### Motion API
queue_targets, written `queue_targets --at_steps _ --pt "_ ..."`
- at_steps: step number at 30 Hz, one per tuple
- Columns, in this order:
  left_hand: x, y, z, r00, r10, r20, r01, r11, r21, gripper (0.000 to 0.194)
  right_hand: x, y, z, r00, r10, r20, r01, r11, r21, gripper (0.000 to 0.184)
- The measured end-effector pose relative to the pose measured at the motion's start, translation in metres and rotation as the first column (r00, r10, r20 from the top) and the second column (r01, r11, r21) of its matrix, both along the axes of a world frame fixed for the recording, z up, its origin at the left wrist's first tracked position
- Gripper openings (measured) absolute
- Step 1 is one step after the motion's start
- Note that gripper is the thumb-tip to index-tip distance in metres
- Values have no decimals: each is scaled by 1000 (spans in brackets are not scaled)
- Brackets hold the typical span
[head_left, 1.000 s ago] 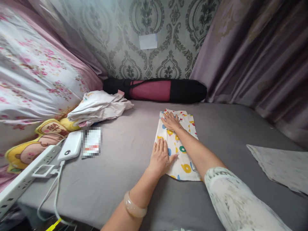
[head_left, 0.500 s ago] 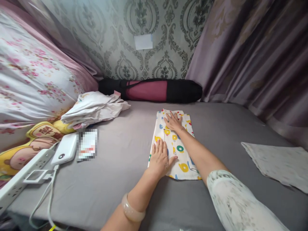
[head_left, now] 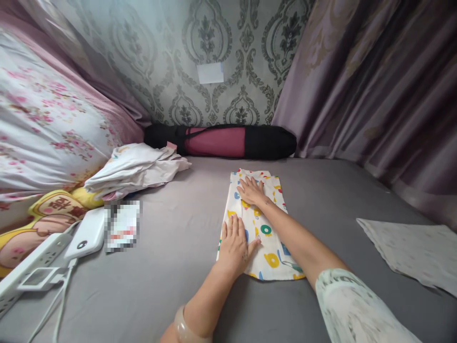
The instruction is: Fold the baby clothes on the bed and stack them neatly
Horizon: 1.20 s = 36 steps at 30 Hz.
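A white garment (head_left: 266, 259) with a colourful print of yellow, green, blue and red shapes lies folded into a long rectangle on the grey bed sheet (head_left: 171, 281). Small buttons run down its middle. My left hand (head_left: 233, 245) rests flat on its left side near the lower half, fingers stretched out and thumb spread. Further up, my right hand (head_left: 252, 190) presses flat on the garment close to its top end, fingers spread. Neither hand grips the cloth. The right forearm crosses over the garment's right edge and hides part of it.
At right lies a folded pale cloth (head_left: 410, 252). A crumpled white garment (head_left: 139, 166) sits at left, near a white power bank (head_left: 87, 233), a power strip (head_left: 32, 267) and a yellow cushion (head_left: 53, 209). A black and maroon long bag (head_left: 217, 142) lies along the wall.
The whole view has tilted slightly, so the scene sits lower in the picture. My right hand has slid a little left on the garment; my left hand stays flat in about the same place.
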State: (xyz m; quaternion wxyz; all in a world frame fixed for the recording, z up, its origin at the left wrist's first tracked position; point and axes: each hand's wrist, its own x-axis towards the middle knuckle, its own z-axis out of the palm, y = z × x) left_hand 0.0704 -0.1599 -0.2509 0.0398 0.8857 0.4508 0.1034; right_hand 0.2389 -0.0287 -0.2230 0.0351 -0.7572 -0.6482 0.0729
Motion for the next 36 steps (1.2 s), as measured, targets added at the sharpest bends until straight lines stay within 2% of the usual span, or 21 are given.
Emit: queue_targets --at_steps 5,11,14,17,20,23,27,30,33,36 --pt "0 -1 -3 1000 1 13 -1 1000 12 85 3 28 0 997 68 47 -71 995 70 62" --pt "0 -2 -1 1000 -14 -9 14 999 -31 87 -2 51 -20 998 67 15 -68 994 85 65" --pt "0 -3 2 1000 -18 -9 17 998 -55 88 -1 53 -21 998 67 9 -67 995 70 65" --pt "1 -2 5 999 -11 30 13 998 -61 87 -4 51 -13 999 53 12 -54 998 21 65" --pt "1 3 9 994 17 111 -9 998 -69 71 -16 43 -6 995 89 35 -91 994 55 64" --pt "1 9 12 970 87 229 -76 995 -60 53 -32 31 -7 990 138 -10 -138 990 39 66" --pt "0 16 13 877 181 444 -182 982 -42 45 -46 20 -18 991 122 -50 -120 992 30 69" --pt "-1 17 18 784 182 593 -172 982 -74 43 -46 19 -19 992 109 -57 -106 993 53 68" --pt "-4 18 30 677 190 711 -137 982 -131 44 -45 16 -13 990 110 -87 -108 994 27 67" --pt "-11 20 47 550 257 795 -147 966 -212 47 -52 1 -5 986 127 -107 -126 992 12 68"
